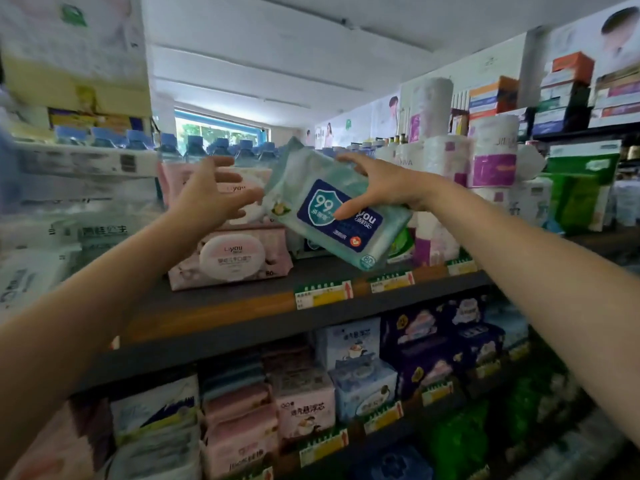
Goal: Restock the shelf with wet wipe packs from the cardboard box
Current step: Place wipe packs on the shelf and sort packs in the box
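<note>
1. Teal wipe pack, centre frame: "99" in a white shield on its navy label, "you" at the label's 3 o'clock, "80" in a circle at the pack's 5 o'clock corner.
2. Pink wipe pack, at 8 o'clock from the teal one: "Liyou" on the round white lid.
3. Price tags on the shelf edge: print too small to read.
</note>
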Action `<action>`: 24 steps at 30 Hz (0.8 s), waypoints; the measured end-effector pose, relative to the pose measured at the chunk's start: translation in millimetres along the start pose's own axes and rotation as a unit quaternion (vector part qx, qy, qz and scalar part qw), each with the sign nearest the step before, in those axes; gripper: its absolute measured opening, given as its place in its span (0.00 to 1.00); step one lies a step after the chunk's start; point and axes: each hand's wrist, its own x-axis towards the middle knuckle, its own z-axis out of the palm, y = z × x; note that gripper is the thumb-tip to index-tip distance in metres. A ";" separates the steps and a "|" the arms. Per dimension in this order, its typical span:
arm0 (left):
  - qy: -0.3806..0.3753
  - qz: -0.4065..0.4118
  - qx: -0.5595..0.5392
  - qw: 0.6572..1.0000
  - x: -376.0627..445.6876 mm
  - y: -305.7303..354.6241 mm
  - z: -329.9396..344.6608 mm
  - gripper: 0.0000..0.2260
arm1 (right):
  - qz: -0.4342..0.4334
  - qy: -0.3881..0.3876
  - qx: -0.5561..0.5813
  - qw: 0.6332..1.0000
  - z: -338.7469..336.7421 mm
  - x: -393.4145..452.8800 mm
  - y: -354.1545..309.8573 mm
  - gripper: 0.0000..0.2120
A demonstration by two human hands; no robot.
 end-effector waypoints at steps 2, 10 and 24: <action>0.008 0.080 0.140 0.987 14.9 -3.2 15.2 0.30 | 0.012 -0.020 -0.062 0.998 -12.4 13.2 9.5 0.48; -0.023 0.230 0.564 0.793 70.2 -29.5 70.2 0.27 | -0.040 -0.100 -0.296 0.949 -29.3 82.7 46.1 0.41; -0.067 0.246 0.667 0.700 82.9 -34.2 100.7 0.14 | -0.115 -0.087 -0.374 0.916 -12.8 137.6 105.5 0.25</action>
